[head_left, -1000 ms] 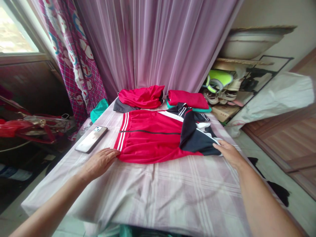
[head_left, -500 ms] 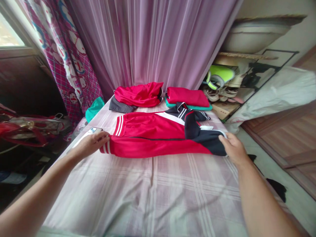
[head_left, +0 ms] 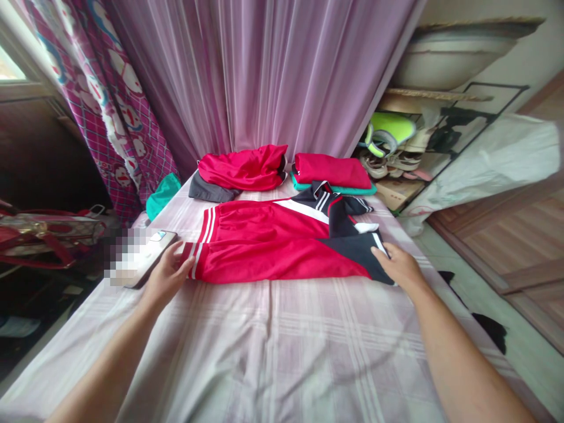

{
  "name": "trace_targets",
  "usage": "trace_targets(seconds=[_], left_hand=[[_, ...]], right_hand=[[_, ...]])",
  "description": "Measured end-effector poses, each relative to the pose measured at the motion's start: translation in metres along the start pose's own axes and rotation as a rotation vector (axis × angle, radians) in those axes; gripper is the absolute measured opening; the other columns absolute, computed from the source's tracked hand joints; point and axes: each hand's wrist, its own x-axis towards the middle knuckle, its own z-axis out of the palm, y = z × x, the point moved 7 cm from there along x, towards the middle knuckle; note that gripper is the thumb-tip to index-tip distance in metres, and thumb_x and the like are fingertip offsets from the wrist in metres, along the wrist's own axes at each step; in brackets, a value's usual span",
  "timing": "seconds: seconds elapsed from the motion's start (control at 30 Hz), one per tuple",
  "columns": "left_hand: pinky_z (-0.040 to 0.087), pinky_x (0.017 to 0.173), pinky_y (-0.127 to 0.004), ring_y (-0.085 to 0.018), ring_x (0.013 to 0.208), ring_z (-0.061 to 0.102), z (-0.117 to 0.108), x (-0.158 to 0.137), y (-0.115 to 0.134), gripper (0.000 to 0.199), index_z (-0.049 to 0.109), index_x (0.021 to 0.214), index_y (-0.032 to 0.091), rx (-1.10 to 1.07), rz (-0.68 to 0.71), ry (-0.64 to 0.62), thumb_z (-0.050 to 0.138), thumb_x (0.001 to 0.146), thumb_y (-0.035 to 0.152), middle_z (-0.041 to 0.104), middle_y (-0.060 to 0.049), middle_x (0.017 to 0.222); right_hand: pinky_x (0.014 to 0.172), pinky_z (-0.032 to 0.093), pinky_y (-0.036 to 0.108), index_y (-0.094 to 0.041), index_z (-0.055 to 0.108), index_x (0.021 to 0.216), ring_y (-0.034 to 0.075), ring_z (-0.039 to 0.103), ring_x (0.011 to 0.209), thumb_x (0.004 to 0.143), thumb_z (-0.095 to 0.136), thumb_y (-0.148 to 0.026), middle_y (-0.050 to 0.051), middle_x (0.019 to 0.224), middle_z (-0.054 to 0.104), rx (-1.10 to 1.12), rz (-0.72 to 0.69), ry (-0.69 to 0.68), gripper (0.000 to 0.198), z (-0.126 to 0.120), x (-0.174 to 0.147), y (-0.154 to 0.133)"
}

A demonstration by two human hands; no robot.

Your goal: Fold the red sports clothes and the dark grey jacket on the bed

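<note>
While my two hands sit well apart, the red-and-navy track jacket (head_left: 273, 261) lies flat right between them, long axis running left to right across my front on the plaid tablecloth (head_left: 273, 352). Neither hand is nearer, both are on it: left hand (head_left: 175, 267) pinched on the white-striped hem (head_left: 194, 261), thumb on top; right hand (head_left: 394, 264) pinched on the white-edged navy end (head_left: 379, 249). Can't tell how tight either grip is. Near strip lies lengthwise, parallel to the table's front edge; rest of jacket, navy collar (head_left: 324, 191) included, spreads beyond it, away from me. Smartphone (head_left: 152, 258) just beside left hand, partly pixelated. Behind jacket: crumpled red garment (head_left: 242, 167) on the left, folded red garment (head_left: 330, 169) on the right, over teal cloth (head_left: 352, 190)
</note>
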Motion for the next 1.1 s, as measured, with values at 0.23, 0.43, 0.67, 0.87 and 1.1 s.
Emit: trace_targets(seconds=[0.23, 0.43, 0.67, 0.87, 1.1], left_hand=[[0.054, 0.065, -0.033, -0.021, 0.077, 0.069, -0.004, -0.007, 0.02, 0.061, 0.045, 0.141, 0.02, 0.23, 0.046, 0.148, 0.046, 0.088, 0.049, 0.068, -0.012, 0.113], [0.055, 0.082, -0.04, -0.028, 0.097, 0.07, -0.007, -0.007, 0.012, 0.061, 0.042, 0.146, 0.022, 0.516, 0.078, -0.021, 0.043, 0.09, 0.046, 0.069, -0.013, 0.118], [0.053, 0.089, -0.045, -0.032, 0.114, 0.064, 0.0, -0.006, 0.042, 0.053, 0.052, 0.138, 0.02, 0.688, 0.322, 0.026, 0.036, 0.094, 0.044, 0.053, -0.017, 0.143], [0.049, 0.1, -0.043, -0.026, 0.113, 0.065, 0.044, -0.014, 0.07, 0.045, 0.069, 0.115, 0.025, 0.554, 0.566, -0.055, 0.035, 0.097, 0.048, 0.069, -0.008, 0.124], [0.046, 0.104, -0.046, -0.026, 0.117, 0.062, 0.06, -0.019, 0.058, 0.046, 0.068, 0.118, 0.024, 0.512, 0.572, -0.032, 0.036, 0.097, 0.05, 0.068, -0.008, 0.127]], right_hand=[[0.072, 0.048, 0.035, -0.021, 0.069, 0.09, 0.028, 0.067, 0.083, 0.076, 0.047, -0.053, 0.009, 0.084, 0.073, 0.161, -0.013, -0.018, 0.041, -0.017, -0.011, 0.009], [0.06, 0.046, 0.031, -0.025, 0.063, 0.068, 0.023, 0.065, 0.067, 0.071, 0.056, -0.056, 0.002, 0.066, 0.069, 0.09, -0.181, -0.198, 0.032, -0.01, -0.035, 0.019], [0.057, 0.04, 0.03, -0.025, 0.074, 0.087, 0.024, 0.067, 0.074, 0.082, 0.053, -0.051, 0.007, 0.085, 0.076, -0.204, -0.084, 0.013, 0.034, -0.051, 0.007, -0.031], [0.079, 0.049, 0.036, -0.019, 0.069, 0.118, 0.029, 0.067, 0.103, 0.087, 0.049, -0.056, 0.014, 0.111, 0.073, -0.238, -0.012, -0.022, 0.052, -0.011, 0.076, -0.106], [0.076, 0.051, 0.036, -0.02, 0.07, 0.075, 0.028, 0.068, 0.091, 0.072, 0.066, -0.04, 0.01, 0.088, 0.073, -0.009, 0.093, -0.045, 0.021, 0.022, 0.1, -0.091]])
